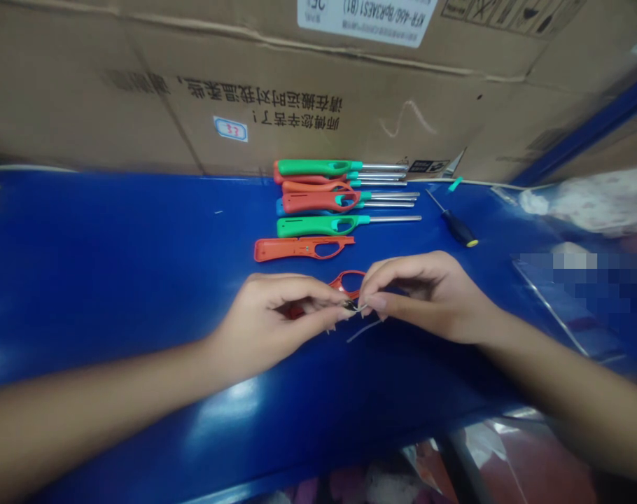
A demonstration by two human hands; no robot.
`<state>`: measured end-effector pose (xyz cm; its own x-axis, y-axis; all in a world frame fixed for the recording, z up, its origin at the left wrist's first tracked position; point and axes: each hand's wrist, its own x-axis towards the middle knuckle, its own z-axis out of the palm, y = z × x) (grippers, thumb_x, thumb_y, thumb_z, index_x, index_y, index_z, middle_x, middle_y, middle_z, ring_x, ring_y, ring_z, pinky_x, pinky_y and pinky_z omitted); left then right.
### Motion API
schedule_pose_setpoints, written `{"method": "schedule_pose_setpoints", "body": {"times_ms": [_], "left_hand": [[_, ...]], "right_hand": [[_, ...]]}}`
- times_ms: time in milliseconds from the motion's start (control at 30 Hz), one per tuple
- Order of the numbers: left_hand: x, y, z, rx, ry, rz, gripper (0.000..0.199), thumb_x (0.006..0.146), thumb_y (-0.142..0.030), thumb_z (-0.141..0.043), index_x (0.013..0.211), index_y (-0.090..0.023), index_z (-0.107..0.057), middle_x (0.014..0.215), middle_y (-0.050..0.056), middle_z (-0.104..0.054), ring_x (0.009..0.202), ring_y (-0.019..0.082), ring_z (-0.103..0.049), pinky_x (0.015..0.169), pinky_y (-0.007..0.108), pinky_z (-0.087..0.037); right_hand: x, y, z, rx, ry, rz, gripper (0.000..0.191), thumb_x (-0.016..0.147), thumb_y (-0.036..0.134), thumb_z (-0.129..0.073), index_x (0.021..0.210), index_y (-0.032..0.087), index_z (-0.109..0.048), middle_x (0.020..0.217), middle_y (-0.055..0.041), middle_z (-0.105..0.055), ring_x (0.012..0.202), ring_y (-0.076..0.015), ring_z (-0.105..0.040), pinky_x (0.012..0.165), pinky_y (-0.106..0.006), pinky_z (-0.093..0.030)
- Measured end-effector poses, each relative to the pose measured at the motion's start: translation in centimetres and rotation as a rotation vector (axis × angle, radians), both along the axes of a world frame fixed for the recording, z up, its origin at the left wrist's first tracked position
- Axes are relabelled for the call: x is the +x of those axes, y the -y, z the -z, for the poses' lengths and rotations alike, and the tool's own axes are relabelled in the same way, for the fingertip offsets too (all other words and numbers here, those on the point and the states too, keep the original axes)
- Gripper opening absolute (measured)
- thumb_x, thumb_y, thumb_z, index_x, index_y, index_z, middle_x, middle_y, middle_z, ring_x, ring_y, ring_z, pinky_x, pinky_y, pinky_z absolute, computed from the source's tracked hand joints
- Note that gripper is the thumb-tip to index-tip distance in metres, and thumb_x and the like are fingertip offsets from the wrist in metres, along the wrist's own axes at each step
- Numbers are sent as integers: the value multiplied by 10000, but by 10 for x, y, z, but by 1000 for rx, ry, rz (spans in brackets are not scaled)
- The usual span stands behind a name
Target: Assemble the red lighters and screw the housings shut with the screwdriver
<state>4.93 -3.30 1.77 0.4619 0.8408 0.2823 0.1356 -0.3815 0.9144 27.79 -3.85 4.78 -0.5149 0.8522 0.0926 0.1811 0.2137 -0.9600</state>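
In the head view, the left hand pinches a small dark part and the right hand pinches a thin pale wire, above the bench. A red lighter shell sits behind them; farther back lie an orange shell half, gas lighters and a screwdriver.

My table looks glossy and smooth, throwing back pale glare. The lighters have smooth plastic handles and shiny metal tubes. Behind them, the box is matt brown cardboard with creases; its label looks like paper. The screwdriver shows a metal shaft.
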Motion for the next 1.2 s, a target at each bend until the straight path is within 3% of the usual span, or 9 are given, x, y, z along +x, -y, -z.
{"method": "schedule_pose_setpoints", "body": {"times_ms": [100, 367, 833, 1000, 1200], "left_hand": [[0, 0, 0, -18, 12, 2, 83, 771, -156, -804, 851, -168, -786, 751, 12, -779, 594, 111, -712, 544, 150, -553], [0, 1, 1, -87, 25, 28, 83, 779, -163, -793, 861, -177, -793, 728, 8, -774, 591, 121, -718, 543, 157, -566], [1, 0, 3, -159, 62, 38, 106, 788, -164, -782, 893, -175, -794, 740, 10, -777, 598, 129, -727, 560, 168, -594], [0, -1, 2, -194, 69, 10, 97, 792, -199, -774, 880, -164, -799, 738, 27, -772, 591, 136, -716, 556, 186, -599], [0, 0, 0, -217, 79, -20, 115, 787, -201, -771, 893, -176, -807, 758, 30, -779, 593, 132, -709, 555, 185, -599]], "right_hand": [[0, 1, 0, 52, 25, -6, 74, 895, 225, -694, 870, 174, -741, 840, -42, -739, 712, -125, -666, 634, -246, -548], [-2, 4, -1, 373, 103, -52, 131, 927, 130, -616, 938, 214, -715, 859, -46, -731, 802, -154, -691, 725, -285, -570], [-3, 7, 0, 477, 152, -15, 182, 929, 101, -603, 1027, 223, -696, 927, -47, -734, 839, -142, -685, 730, -269, -557], [-4, 8, 2, 493, 196, -2, 167, 910, 167, -654, 1067, 224, -654, 959, -52, -701, 811, -144, -644, 716, -288, -540], [-8, 10, 8, 568, 280, 115, 121, 895, 220, -684, 1002, 218, -629, 899, -35, -680, 721, -123, -600, 658, -268, -518]]}}
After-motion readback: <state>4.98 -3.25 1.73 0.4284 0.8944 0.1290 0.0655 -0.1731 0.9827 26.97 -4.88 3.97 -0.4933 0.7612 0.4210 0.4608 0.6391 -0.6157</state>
